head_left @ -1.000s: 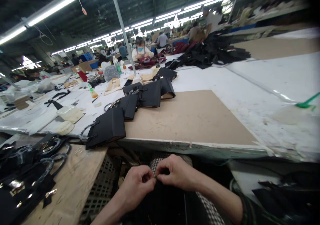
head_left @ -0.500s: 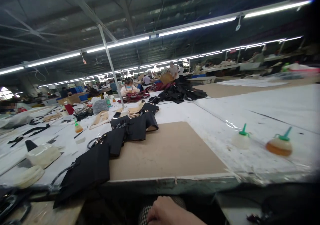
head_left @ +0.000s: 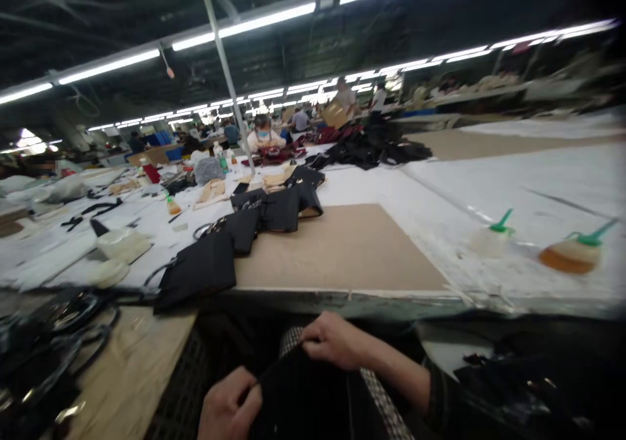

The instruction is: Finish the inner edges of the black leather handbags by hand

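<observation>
In my lap lies a black bag piece (head_left: 303, 394), dark and flat, its lower part cut off by the frame. My left hand (head_left: 229, 404) grips its left edge with curled fingers. At its upper edge, my right hand (head_left: 335, 341) pinches the material between thumb and fingers. On the table ahead, several black handbags (head_left: 203, 267) lie overlapping in a row, some with handles and metal rings. Under them is a brown board (head_left: 342, 248).
Two squeeze bottles with green spouts, one holding amber liquid (head_left: 570, 257), stand on the right. A wooden board (head_left: 141, 355) with black handles and straps (head_left: 63, 336) is at my left. Dark items (head_left: 533, 388) lie at my right. A masked person (head_left: 264, 141) sits across the table.
My view has tipped downward. My left hand has come into view with the black bag piece, and more of my right hand and forearm shows.
</observation>
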### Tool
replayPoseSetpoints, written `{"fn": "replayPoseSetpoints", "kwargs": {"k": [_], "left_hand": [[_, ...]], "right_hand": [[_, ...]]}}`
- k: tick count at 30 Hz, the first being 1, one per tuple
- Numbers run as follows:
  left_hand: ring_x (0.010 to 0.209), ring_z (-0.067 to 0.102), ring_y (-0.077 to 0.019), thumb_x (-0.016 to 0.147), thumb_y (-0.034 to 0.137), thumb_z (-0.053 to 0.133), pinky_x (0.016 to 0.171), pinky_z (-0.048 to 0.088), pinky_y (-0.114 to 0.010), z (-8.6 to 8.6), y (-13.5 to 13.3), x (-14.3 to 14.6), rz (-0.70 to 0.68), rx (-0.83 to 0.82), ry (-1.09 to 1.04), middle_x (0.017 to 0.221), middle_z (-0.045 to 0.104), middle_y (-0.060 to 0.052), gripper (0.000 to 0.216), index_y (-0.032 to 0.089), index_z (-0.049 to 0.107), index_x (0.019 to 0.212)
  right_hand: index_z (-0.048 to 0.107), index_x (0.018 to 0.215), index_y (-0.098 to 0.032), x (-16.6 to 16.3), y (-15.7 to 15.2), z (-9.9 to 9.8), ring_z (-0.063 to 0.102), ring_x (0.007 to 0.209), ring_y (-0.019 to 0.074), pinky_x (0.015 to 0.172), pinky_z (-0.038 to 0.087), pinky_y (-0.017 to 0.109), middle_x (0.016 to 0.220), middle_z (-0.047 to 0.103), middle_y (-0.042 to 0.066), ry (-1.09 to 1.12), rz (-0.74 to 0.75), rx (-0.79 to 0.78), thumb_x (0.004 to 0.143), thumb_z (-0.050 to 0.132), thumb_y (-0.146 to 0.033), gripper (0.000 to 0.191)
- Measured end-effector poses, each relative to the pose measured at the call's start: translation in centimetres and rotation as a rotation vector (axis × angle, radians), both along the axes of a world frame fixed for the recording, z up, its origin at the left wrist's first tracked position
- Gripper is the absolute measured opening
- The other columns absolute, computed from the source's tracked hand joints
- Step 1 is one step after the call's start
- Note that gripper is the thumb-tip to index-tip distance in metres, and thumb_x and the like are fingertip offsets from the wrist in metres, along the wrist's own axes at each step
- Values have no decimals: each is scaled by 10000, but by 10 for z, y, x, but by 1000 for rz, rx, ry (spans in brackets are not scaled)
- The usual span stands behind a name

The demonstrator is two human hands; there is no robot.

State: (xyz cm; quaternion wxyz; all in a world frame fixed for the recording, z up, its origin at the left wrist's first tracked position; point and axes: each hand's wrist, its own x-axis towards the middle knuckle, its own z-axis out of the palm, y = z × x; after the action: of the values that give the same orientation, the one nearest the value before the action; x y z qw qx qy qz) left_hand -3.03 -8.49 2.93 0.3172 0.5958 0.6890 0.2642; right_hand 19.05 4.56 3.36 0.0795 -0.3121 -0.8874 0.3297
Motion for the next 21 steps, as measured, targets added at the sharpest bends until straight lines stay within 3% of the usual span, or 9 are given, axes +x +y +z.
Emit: {"fn": "replayPoseSetpoints", "kwargs": {"k": [2, 4, 11, 17, 21], "left_hand": [[724, 563, -181, 896, 316, 519, 696, 448, -275, -12, -3, -7, 45, 34, 16, 687, 586, -6, 303, 176, 626, 649], [726, 557, -170, 882, 322, 525, 679, 418, -258, -18, -4, -15, 22, 25, -44, 703, 597, -2, 285, 168, 639, 670], [898, 613, -198, 873, 400, 578, 778, 455, -257, -12, -5, -27, -53, -83, -288, 975, 699, -33, 307, 172, 695, 1042], [756, 581, -172, 918, 394, 510, 688, 409, -241, -14, 6, -13, -105, 41, -59, 765, 662, -24, 347, 159, 686, 732], [720, 558, -158, 912, 405, 524, 634, 380, -233, 3, 12, -7, -99, 38, -166, 718, 636, -8, 362, 155, 698, 718]], "right_hand": [[717, 708, -171, -2, 4, -8, 442, 542, 110, 528, 305, 222, 570, 562, -43, 15, 14, -56, 823, 522, -194, 227], [696, 699, -165, -3, 7, -14, 455, 567, 120, 546, 315, 231, 592, 561, -31, 24, 28, -94, 858, 494, -227, 265], [709, 757, -179, -8, 7, -13, 572, 675, 171, 602, 373, 250, 703, 660, 13, 31, 0, -105, 894, 487, -305, 289], [737, 821, -173, -8, 6, -15, 635, 755, 215, 654, 440, 271, 777, 717, 36, 50, -77, -171, 895, 525, -389, 311], [711, 990, -168, 9, 3, -3, 646, 946, 262, 849, 483, 356, 979, 737, 71, 168, -228, -232, 974, 365, -536, 505]]}}
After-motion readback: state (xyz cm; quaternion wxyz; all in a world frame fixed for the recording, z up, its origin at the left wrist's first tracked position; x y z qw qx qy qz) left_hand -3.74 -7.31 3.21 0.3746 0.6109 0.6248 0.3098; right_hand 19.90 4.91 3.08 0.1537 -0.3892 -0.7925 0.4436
